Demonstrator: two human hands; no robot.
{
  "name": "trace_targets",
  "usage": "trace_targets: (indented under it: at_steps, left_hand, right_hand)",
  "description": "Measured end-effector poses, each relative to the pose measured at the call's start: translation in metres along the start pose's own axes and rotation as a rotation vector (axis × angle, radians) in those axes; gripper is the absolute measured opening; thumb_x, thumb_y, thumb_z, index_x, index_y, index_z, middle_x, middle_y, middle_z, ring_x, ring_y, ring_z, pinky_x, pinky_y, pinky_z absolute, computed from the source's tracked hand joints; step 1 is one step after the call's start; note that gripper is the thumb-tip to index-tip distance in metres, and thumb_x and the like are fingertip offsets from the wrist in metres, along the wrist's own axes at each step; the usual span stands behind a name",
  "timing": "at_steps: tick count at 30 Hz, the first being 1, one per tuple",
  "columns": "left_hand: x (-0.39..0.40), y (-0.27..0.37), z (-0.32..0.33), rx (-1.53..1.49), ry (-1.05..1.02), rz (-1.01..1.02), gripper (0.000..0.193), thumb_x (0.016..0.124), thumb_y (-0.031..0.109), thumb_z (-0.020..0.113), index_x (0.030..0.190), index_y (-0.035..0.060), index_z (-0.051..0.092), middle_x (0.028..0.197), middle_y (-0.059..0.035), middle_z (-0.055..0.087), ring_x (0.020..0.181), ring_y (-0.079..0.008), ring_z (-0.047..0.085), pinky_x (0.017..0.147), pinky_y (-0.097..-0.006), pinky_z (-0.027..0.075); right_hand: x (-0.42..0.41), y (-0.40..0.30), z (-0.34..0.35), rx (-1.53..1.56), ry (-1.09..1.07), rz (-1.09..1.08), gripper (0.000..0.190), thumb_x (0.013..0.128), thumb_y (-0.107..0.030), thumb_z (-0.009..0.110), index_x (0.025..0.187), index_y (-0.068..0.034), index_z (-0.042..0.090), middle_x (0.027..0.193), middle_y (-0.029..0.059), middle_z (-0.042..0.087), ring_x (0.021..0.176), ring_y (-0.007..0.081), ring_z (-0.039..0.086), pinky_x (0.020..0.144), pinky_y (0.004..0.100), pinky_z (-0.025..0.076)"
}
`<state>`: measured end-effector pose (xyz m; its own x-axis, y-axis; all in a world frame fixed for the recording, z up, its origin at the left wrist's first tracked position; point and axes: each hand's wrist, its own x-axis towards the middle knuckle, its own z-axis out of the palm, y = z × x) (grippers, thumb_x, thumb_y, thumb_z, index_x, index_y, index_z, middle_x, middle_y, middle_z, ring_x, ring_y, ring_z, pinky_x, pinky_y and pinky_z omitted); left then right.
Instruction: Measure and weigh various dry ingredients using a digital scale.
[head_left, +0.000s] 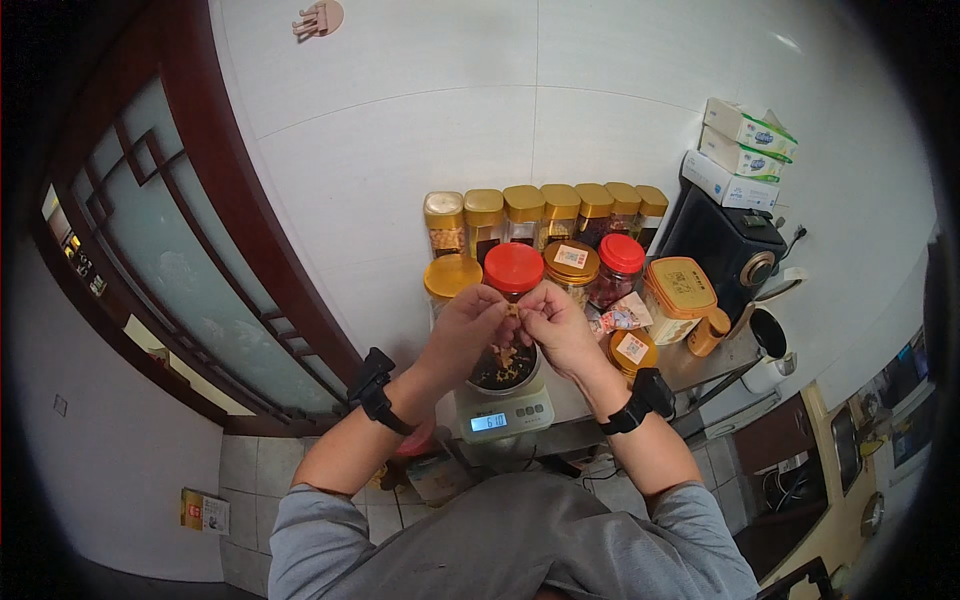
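My left hand (471, 328) and my right hand (559, 328) meet in front of me. Their fingertips pinch a small tan, dried-looking piece (513, 309) between them. Directly under the fingers is a round bowl (504, 391) with a metallic-looking rim. Dark bits and yellowish fragments (508, 370) lie in it, along with a larger tan piece; my hands cover its far side. The bowl rests on a pale digital kitchen scale (531, 403), whose lit display shows digits. A jar with a red lid (514, 266) stands just beyond my fingertips, partly hidden by them.
Several gold-lidded jars (523, 201) line the wall. Closer are a yellow-lidded jar (452, 276), another red-lidded jar (621, 255), an orange-lidded tub (679, 289) and a crumpled packet (626, 315). A black air fryer (712, 244) carrying tissue packs (742, 161) stands right; a sliding door (202, 247) is left.
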<state>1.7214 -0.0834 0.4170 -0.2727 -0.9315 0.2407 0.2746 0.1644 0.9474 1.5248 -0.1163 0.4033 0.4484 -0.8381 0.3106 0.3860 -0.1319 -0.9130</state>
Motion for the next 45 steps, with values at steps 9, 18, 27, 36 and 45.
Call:
trace_targets:
  at_steps: [9,18,27,36,45]
  left_hand:
    - [-0.003,0.008,0.012,0.189,0.134,0.120,0.014,0.111,0.013,0.062,0.120,0.0026,0.064,0.101,-0.0049,0.072,0.089,-0.0109,0.069,0.081,-0.0275,0.059]
    - [-0.005,0.021,0.007,0.735,0.163,0.209,0.014,0.105,0.012,0.068,0.110,-0.0010,0.066,0.092,-0.0055,0.073,0.083,-0.0112,0.069,0.075,-0.0287,0.058]
    - [-0.003,0.020,-0.009,0.923,0.037,0.194,0.019,0.094,0.015,0.075,0.102,-0.0011,0.069,0.081,-0.0082,0.073,0.073,-0.0162,0.070,0.070,-0.0340,0.057]
    - [0.002,0.015,-0.013,0.844,-0.008,0.085,0.018,0.094,0.015,0.075,0.102,-0.0011,0.071,0.079,-0.0027,0.070,0.071,-0.0084,0.063,0.067,-0.0296,0.054]
    - [0.001,0.006,-0.017,0.585,-0.061,-0.181,0.021,0.101,0.018,0.074,0.111,0.0001,0.069,0.088,-0.0020,0.073,0.075,-0.0082,0.068,0.067,-0.0264,0.057]
  right_hand:
    - [-0.003,-0.002,0.011,-0.130,0.095,-0.054,0.019,0.105,-0.008,0.071,0.122,-0.002,0.067,0.096,-0.0019,0.070,0.085,0.0053,0.063,0.075,0.0230,0.052]
    - [-0.004,-0.007,0.016,-0.622,0.179,-0.110,0.016,0.099,-0.011,0.070,0.110,0.001,0.071,0.088,0.0009,0.066,0.079,0.0078,0.060,0.070,0.0267,0.050]
    - [-0.003,-0.011,0.018,-0.886,0.072,-0.164,0.018,0.089,-0.011,0.072,0.099,0.003,0.068,0.084,0.0143,0.065,0.075,0.0275,0.066,0.070,0.0375,0.053]
    - [0.004,-0.013,0.013,-0.966,0.021,-0.264,0.017,0.082,-0.009,0.074,0.094,0.002,0.068,0.082,0.0159,0.065,0.077,0.0342,0.067,0.069,0.0425,0.054]
    - [0.008,-0.005,-0.003,-1.041,-0.119,-0.406,0.019,0.080,-0.008,0.075,0.094,0.001,0.067,0.086,0.0158,0.065,0.079,0.0360,0.067,0.070,0.0431,0.054]
